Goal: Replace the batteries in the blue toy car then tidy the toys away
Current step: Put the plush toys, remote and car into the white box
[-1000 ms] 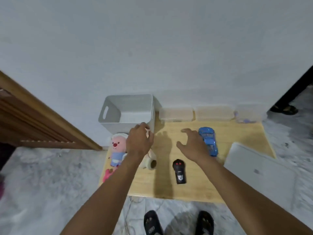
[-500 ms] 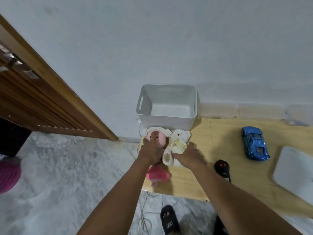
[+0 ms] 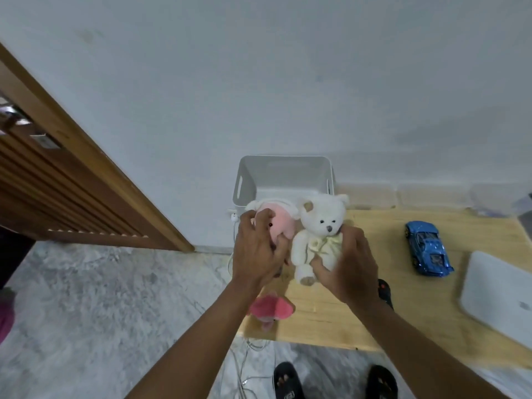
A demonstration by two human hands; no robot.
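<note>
Your left hand (image 3: 257,251) is gripping the pink plush (image 3: 277,226), fingers wrapped over its face and white hood. Your right hand (image 3: 347,263) is clasping the white teddy bear (image 3: 318,234) around its body, thumb under the belly, bear upright and facing you. Both toys are sitting side by side, touching, just in front of the white storage bin (image 3: 283,175), which is standing open against the wall at the table's far left corner.

A second pink soft toy (image 3: 272,308) is lying at the near left edge of the wooden table (image 3: 383,283), below your left wrist. A black remote (image 3: 384,290) is showing partly behind your right wrist. The blue toy car (image 3: 429,247) is resting on the table well to the right of the bear, untouched, nose pointing toward you. A white laptop (image 3: 501,295) is lying closed beside the car, at the right edge. Clear lidded boxes (image 3: 429,194) are lining the wall behind the table.
</note>
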